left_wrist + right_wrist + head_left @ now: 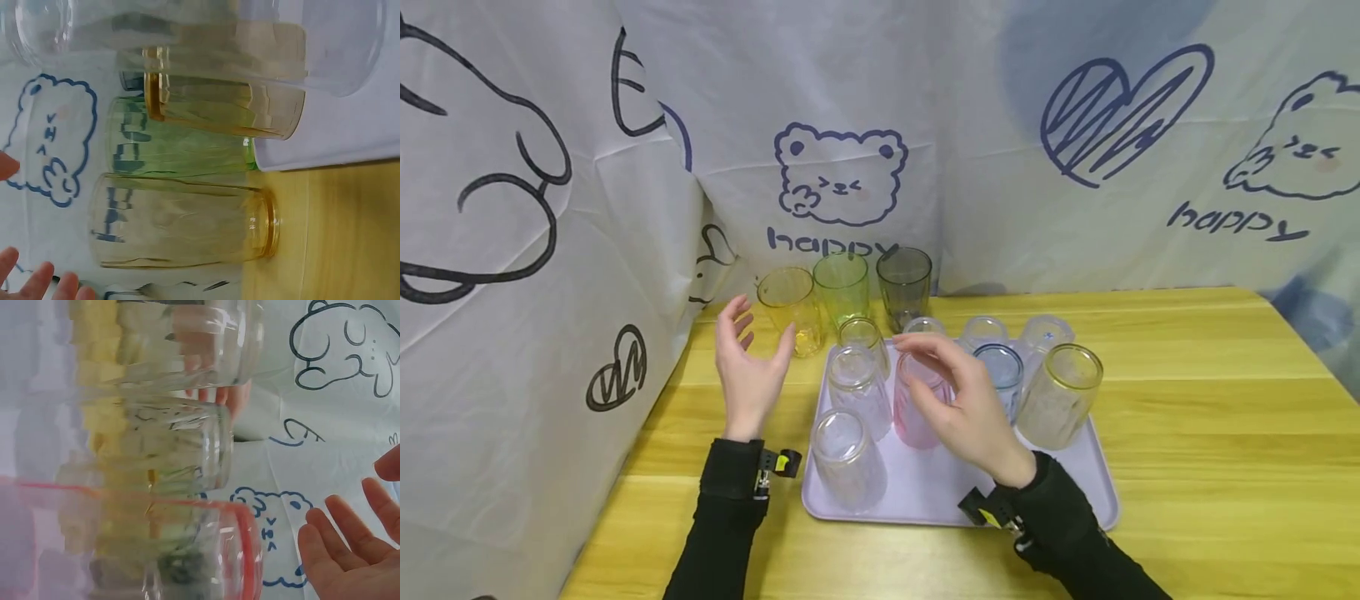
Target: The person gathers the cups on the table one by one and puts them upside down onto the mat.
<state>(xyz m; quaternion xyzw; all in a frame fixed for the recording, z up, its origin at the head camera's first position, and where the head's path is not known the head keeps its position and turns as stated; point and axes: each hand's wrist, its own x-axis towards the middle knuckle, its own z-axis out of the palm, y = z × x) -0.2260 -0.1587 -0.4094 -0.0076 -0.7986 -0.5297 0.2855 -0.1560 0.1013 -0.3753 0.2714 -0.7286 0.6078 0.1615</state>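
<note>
My left hand (748, 379) is raised with thumb and fingers apart, holding nothing, just in front of a yellow glass (790, 312). That glass stands upright on the table beside a green glass (841, 287) and a dark grey glass (904, 287). Over the lilac tray (917, 496), my right hand (966, 408) hovers with loosely bent fingers and partly covers a pink glass (913, 417). In the right wrist view, the fingers (350, 544) are apart from the pink glass's base. Several glasses sit upside down on the tray, among them a blue glass (1006, 375) and an amber-tinted glass (1060, 396).
At the tray's left side are two clear glasses (850, 467), with a small amber glass (874, 346) behind them. More clear glasses (985, 332) line the tray's back edge. A printed cloth (985, 208) hangs behind and to the left of the wooden table (1210, 433).
</note>
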